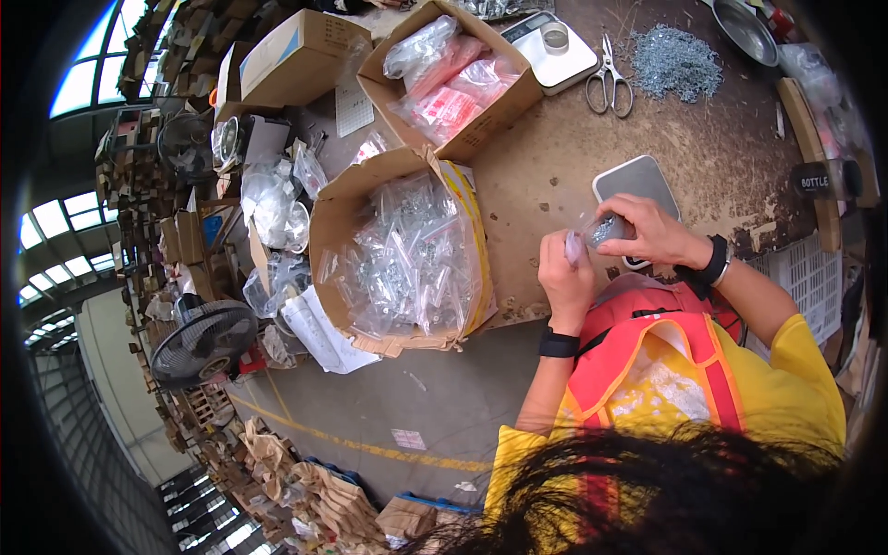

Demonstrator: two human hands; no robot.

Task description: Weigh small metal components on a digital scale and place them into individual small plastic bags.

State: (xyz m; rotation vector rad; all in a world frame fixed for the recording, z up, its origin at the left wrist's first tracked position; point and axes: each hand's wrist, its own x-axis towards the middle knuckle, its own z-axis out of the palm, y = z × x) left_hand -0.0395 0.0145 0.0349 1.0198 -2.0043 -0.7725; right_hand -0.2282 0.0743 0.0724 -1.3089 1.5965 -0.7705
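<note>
In front of my body, my left hand pinches a small clear plastic bag with a pinkish edge. My right hand is closed round a small cup with grey metal pieces in it. The cup is tilted toward the bag, its rim close to the bag's mouth; whether they touch is hard to tell. Just beyond my right hand lies a flat scale with a grey top, partly covered by that hand. Left of my hands stands an open cardboard box full of small clear bags of metal parts.
A second carton holds red-and-clear plastic bags. Farther back are a white scale with a ring-shaped item on it, scissors, a heap of small metal screws and a metal bowl. A black fan stands at left.
</note>
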